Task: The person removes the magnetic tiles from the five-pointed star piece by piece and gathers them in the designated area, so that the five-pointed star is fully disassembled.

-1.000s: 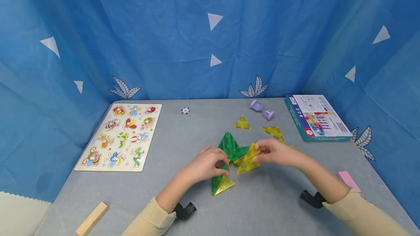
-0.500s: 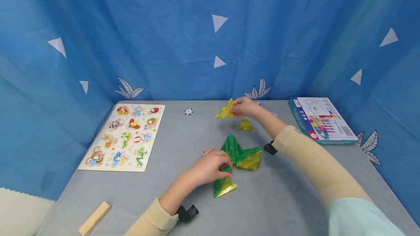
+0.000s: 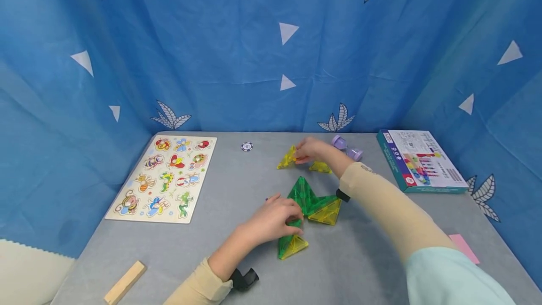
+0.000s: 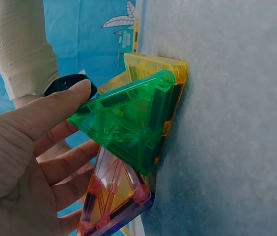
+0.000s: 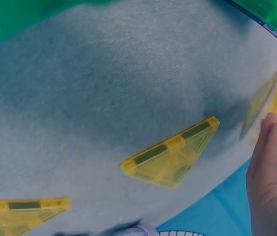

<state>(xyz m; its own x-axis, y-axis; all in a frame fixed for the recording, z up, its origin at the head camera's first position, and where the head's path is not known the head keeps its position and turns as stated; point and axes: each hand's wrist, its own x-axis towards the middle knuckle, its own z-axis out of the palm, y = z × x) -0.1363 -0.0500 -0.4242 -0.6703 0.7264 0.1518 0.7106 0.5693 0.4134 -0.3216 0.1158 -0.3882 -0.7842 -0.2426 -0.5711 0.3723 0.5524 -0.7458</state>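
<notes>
My left hand (image 3: 277,218) grips a build of triangular magnetic tiles. In the left wrist view its thumb presses the corner of a green triangle tile (image 4: 133,118), with the fingers behind. A yellow tile (image 4: 175,66) and a pinkish tile (image 4: 111,196) adjoin it. In the head view, green tiles (image 3: 302,196) and a yellow tile (image 3: 325,213) reach right of this hand. Farther back, my right hand (image 3: 311,149) pinches a yellow triangle tile (image 3: 286,157) that stands steeply tilted. Whether it touches the table is unclear. Another yellow tile (image 5: 173,155) lies flat nearby, partly behind the right hand in the head view.
A further yellow tile (image 5: 23,214) lies in the right wrist view. Around the table are an animal puzzle board (image 3: 163,178), poker chip (image 3: 247,146), purple hourglass (image 3: 347,148), box (image 3: 427,161), wooden block (image 3: 125,282) and pink block (image 3: 464,248).
My right hand has carried the yellow tile from the build to the back of the table, then lowered it. My left hand has stayed at the build.
</notes>
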